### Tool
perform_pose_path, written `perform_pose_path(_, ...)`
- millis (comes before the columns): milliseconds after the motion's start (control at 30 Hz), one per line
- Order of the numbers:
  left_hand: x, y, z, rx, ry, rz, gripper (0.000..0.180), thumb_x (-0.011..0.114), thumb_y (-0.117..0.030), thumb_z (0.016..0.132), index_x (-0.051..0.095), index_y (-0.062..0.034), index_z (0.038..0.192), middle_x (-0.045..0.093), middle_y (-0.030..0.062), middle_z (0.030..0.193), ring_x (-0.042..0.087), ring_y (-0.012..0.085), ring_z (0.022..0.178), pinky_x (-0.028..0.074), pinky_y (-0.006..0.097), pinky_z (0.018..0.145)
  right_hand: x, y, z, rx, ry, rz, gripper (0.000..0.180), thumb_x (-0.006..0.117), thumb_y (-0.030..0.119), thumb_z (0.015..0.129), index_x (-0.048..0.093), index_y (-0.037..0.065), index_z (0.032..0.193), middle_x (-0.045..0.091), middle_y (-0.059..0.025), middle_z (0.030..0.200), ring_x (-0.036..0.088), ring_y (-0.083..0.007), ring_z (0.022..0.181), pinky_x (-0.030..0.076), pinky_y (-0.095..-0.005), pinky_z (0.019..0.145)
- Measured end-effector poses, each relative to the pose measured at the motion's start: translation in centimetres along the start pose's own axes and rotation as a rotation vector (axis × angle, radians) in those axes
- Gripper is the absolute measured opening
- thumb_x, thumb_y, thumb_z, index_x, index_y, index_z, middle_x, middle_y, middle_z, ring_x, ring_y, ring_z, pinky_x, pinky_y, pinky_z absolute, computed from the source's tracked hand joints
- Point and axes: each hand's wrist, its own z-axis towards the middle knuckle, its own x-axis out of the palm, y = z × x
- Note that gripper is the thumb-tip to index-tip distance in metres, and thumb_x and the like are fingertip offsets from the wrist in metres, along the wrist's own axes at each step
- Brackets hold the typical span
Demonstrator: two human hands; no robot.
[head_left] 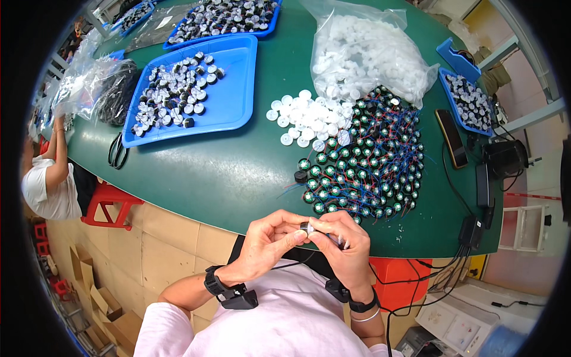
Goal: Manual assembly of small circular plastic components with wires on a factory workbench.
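Observation:
My left hand [270, 241] and my right hand [345, 244] meet at the table's front edge. Pinched between their fingertips is a small round black part with a white cap [307, 227], mostly covered by the fingers. Something whitish also shows at the curled fingers of my right hand, too small to name. Just beyond the hands lie many round black parts with green faces [357, 172] and red and blue wires. Loose white round caps [312, 119] are heaped beside them, in front of a clear plastic bag [369, 53] full of similar caps.
To the left stands a blue tray [235, 113] with capped parts; another blue tray [270, 27] is behind it. At the right are a phone [451, 138], a small blue tray [466, 101] and black cables [455, 184]. A person [50, 178] sits at far left near a red stool [110, 205].

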Motion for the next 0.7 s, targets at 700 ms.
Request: perform_pose_path(700, 0.0, -1.2, 0.4, -0.186, 0.067, -0.220, 0.024, 0.058, -0.011, 0.089, 0.053, 0.0032, 0.107, 0.063, 0.0133, 0.098, 0.064, 0.0173, 0.087, 0.052, 0.027, 0.075, -1.3, -0.3, -0.4, 0.370, 0.061, 0.506, 0.019, 0.064, 0.006, 0.083, 0.062, -0.002, 0.100, 0.057, -0.0045, 0.093, 0.053, -0.0040, 0.072, 0.040, -0.0141, 0.054)
